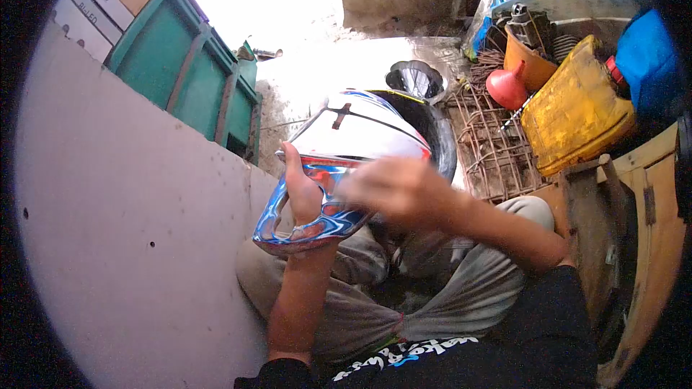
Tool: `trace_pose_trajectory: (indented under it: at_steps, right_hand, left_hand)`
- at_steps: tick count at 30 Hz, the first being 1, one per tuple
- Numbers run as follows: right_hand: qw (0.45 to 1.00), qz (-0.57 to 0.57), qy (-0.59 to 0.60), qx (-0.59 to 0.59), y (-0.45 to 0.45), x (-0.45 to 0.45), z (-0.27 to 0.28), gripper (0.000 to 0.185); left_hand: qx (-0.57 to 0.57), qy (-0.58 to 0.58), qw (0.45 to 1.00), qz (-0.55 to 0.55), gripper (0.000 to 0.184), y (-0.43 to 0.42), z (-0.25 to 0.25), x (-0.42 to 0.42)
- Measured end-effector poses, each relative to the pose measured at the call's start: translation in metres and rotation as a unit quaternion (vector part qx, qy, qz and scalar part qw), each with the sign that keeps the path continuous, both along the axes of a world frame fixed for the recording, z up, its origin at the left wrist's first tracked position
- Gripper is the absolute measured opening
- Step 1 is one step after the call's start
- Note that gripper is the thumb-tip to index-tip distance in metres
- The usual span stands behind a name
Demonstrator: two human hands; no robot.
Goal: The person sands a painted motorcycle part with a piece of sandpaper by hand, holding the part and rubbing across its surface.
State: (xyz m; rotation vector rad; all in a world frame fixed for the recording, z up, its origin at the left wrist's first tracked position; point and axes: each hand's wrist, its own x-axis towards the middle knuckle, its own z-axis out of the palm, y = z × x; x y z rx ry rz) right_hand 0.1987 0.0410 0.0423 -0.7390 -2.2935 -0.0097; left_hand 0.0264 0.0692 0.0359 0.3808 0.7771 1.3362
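Observation:
A white, blue and red patterned shell-like piece (367,133) is held above my lap, with openings in its lower blue part. My left hand (303,191) reaches through an opening from below, its thumb up along the near left side, gripping the piece. Over the right part of the blue pattern is my right hand (400,187), blurred by motion, its fingers bent toward the surface; whether it holds anything cannot be made out. A small dark cross-shaped mark (342,116) shows on the white top.
Behind the piece are a dark round tub (436,133) and a black scalloped bowl (416,81). To the right lie a rusty wire grid (494,144), a red funnel (507,86) and a yellow jerrycan (577,112). A pale wall (137,194) and green cabinet (169,57) stand left.

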Motion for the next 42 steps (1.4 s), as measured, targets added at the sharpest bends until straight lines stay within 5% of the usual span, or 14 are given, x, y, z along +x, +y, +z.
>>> trace_pose_trajectory:
  at_steps: [3, 7, 9, 13, 19, 27, 38, 42]
  right_hand:
    - [0.991, -0.128, -0.019, -0.033, 0.032, 0.030, -0.006, 0.020]
    - [0.998, 0.043, 0.039, 0.036, -0.014, -0.015, -0.001, 0.018]
    - [0.998, 0.041, 0.018, 0.053, -0.010, -0.010, -0.001, 0.017]
    - [0.982, -0.156, -0.066, -0.081, 0.037, 0.042, -0.003, 0.031]
    - [0.999, 0.028, -0.017, -0.018, 0.001, 0.003, 0.004, 0.031]
    - [0.979, -0.138, 0.093, -0.117, 0.041, 0.045, -0.017, 0.022]
    - [0.979, -0.041, 0.116, -0.162, 0.031, 0.030, -0.020, 0.034]
    - [0.999, 0.018, 0.020, -0.033, 0.007, 0.010, -0.003, 0.034]
  left_hand:
    - [-0.006, 0.014, 1.000, 0.014, 0.062, 0.001, -0.003, 0.001]
    - [-0.006, -0.018, 1.000, 0.019, 0.062, 0.002, -0.002, 0.001]
    - [-0.012, -0.027, 0.999, 0.029, 0.063, 0.004, -0.004, 0.000]
    - [-0.024, 0.015, 0.999, 0.028, 0.063, 0.000, 0.004, 0.002]
    - [0.054, -0.066, 0.995, -0.059, 0.063, 0.003, -0.012, -0.012]
    - [-0.008, 0.075, 0.996, 0.044, 0.063, 0.009, -0.011, -0.007]
    - [-0.002, -0.007, 1.000, 0.022, 0.067, 0.007, -0.004, -0.005]
    - [0.020, 0.012, 1.000, 0.011, 0.066, 0.006, -0.007, -0.008]
